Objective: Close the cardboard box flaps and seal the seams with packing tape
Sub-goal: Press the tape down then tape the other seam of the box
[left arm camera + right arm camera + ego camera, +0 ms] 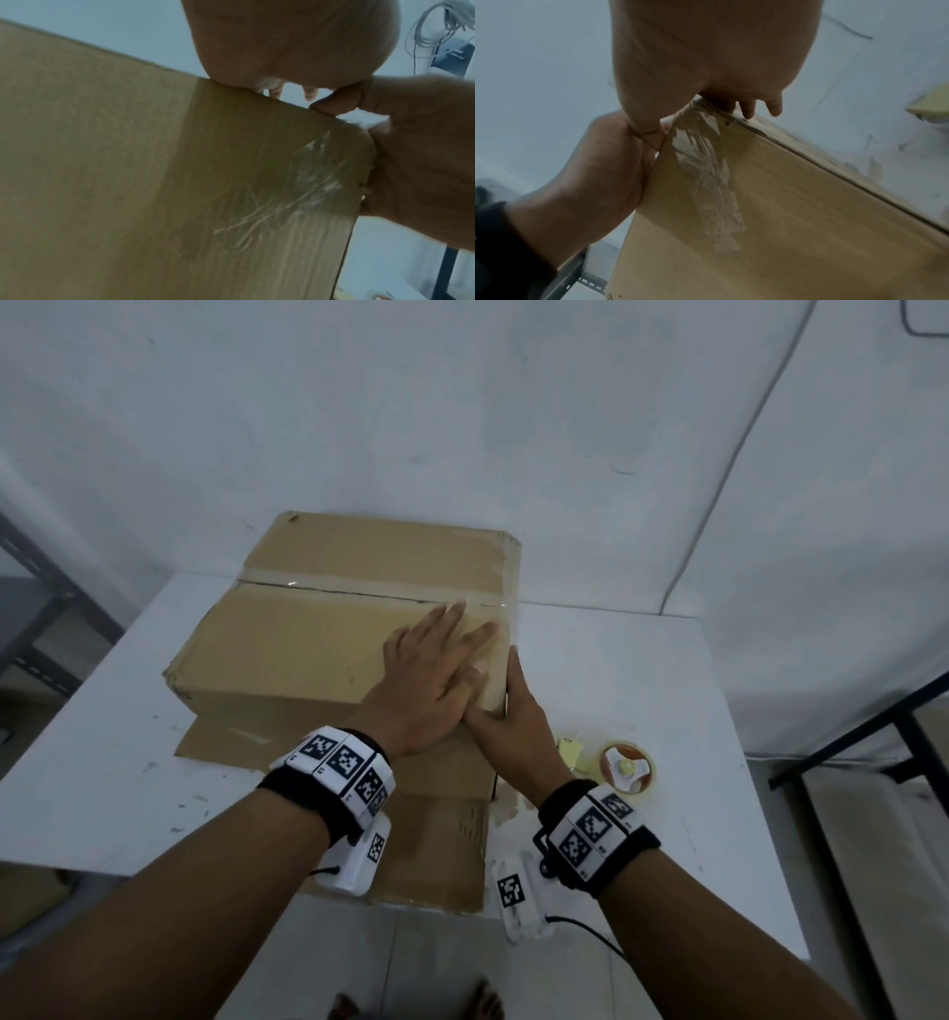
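The brown cardboard box sat closed on the white table. My left hand lay flat, fingers straight, on its near right corner; my right hand pressed open against the right side. The clear-taped centre seam ran left-right just beyond my fingertips, nearer my left. The roll of clear packing tape lay right of my right wrist. No legible writing.

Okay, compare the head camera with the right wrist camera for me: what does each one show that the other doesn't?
Only the head view shows the whole top of the brown cardboard box, its taped centre seam, and the roll of clear packing tape lying on the white table to the right of the box.

Only the right wrist view shows the wrinkled strip of clear tape running down the box's side below the corner.

Both show the left hand flat on the box top and the right hand against the near right corner.
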